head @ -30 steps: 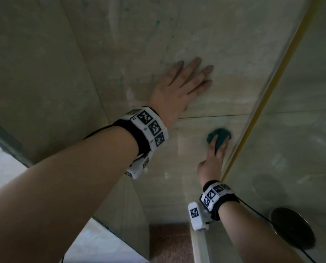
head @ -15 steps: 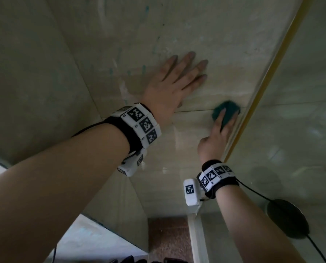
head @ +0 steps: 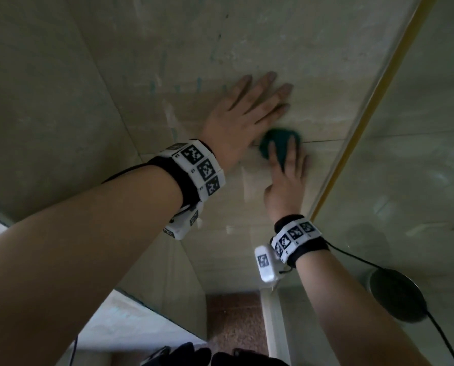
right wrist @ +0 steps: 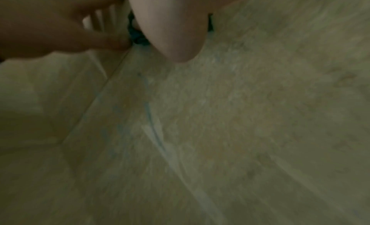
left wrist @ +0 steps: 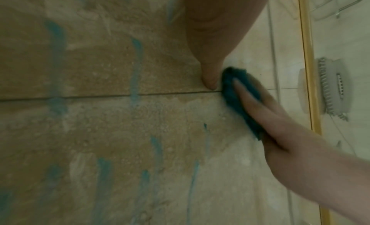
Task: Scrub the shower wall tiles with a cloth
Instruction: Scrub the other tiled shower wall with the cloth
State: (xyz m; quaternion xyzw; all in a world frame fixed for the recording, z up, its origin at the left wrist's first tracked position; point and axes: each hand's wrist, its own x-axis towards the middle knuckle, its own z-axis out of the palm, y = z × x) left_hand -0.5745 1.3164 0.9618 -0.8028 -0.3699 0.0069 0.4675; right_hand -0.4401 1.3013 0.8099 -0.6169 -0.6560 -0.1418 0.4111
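My left hand (head: pixel 247 114) lies flat on the beige wall tile (head: pixel 167 48), fingers spread and straight. Just below its thumb (left wrist: pixel 210 62), my right hand (head: pixel 286 180) presses a dark teal cloth (head: pixel 276 138) against the wall over the horizontal grout line, with straight fingers laid across it. In the left wrist view the cloth (left wrist: pixel 236 94) nearly touches the thumb tip, under my right hand (left wrist: pixel 280 133). Blue streaks (left wrist: pixel 136 62) run down the tiles to the left. The right wrist view is blurred; only a sliver of cloth (right wrist: pixel 136 37) shows.
A glass panel with a gold trim strip (head: pixel 366 122) closes the wall on the right. A dark round disc (head: pixel 397 294) with a cable sits low on the right. Behind the glass is a grey ribbed fixture (left wrist: pixel 330 89). A reddish floor (head: pixel 233 320) lies below.
My right hand has carried the cloth up and to the left, from beside the gold trim to just under my left thumb. The left hand has stayed flat on the tile.
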